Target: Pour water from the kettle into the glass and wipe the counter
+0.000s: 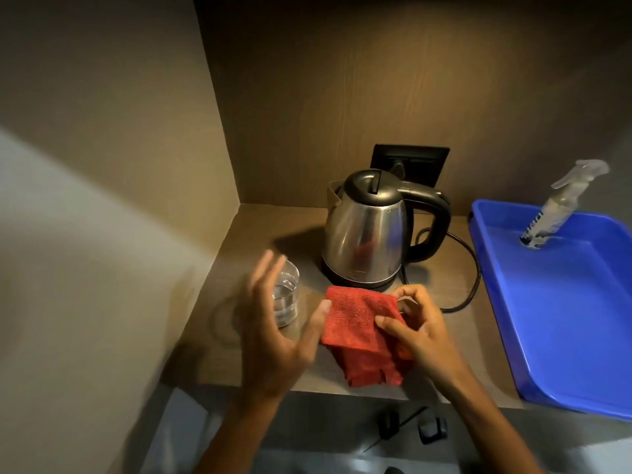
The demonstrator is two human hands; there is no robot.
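Note:
A steel kettle (367, 234) with a black lid and handle stands on its base at the back of the wooden counter (266, 230). A clear glass (286, 295) holding water sits left of it. My right hand (413, 326) grips a folded red cloth (359, 333) above the counter's front, just in front of the kettle. My left hand (273, 330) is spread open beside the cloth, its thumb touching the cloth's left edge and its fingers in front of the glass.
A blue tray (564, 302) lies at the right with a spray bottle (561, 206) standing in it. The kettle's black cord (468, 268) loops between kettle and tray. A wall socket (410, 164) is behind the kettle. A side wall closes the left.

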